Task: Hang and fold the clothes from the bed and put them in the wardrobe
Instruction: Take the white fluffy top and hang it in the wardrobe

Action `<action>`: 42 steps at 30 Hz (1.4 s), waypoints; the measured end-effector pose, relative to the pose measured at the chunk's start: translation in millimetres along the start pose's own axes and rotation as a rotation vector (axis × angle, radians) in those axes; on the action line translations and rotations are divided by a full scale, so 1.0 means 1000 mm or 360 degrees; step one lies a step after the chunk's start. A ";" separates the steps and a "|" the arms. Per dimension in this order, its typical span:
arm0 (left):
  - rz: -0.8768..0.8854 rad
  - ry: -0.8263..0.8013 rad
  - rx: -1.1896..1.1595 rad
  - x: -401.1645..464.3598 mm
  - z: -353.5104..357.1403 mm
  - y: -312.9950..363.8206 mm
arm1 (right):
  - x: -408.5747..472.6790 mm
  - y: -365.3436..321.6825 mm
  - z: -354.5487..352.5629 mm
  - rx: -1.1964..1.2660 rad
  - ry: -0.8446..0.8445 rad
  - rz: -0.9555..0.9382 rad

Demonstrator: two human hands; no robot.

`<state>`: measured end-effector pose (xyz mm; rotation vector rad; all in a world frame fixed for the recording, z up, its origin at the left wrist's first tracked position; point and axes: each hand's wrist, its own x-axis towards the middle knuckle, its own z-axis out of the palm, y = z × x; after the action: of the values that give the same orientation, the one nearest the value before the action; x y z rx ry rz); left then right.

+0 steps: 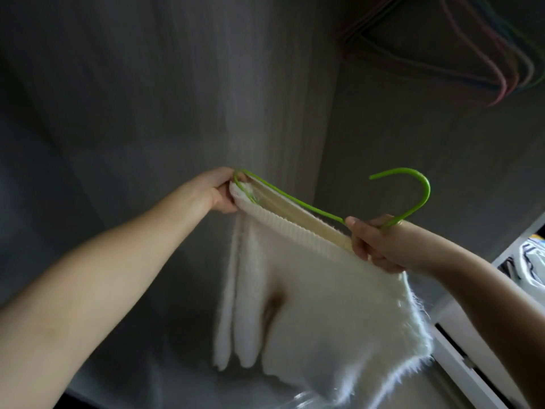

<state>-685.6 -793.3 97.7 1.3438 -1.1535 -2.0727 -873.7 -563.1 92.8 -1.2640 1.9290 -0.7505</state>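
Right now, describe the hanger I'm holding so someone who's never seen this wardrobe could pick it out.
Inside the grey wardrobe, look below the bunch of empty hangers at the upper right. Both hands hold up a fluffy white garment; the left hand grips one end, the right hand the other. The green hanger is threaded through it, the only bright green one carrying clothing.

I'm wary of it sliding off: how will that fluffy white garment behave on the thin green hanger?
The white garment looks floppy, drooping below both hands. Its fuzzy pile probably grips a little, yet the green hanger is thin and smooth, so slipping seems possible.
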 end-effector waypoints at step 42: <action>0.1543 0.1849 0.1152 -0.244 -0.098 0.094 | 0.043 -0.444 0.116 -0.0199 0.0045 -0.1464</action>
<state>-498.1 -716.0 289.2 1.4264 -1.4808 -0.0659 -559.4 -771.4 358.2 -2.2585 1.3585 -1.0842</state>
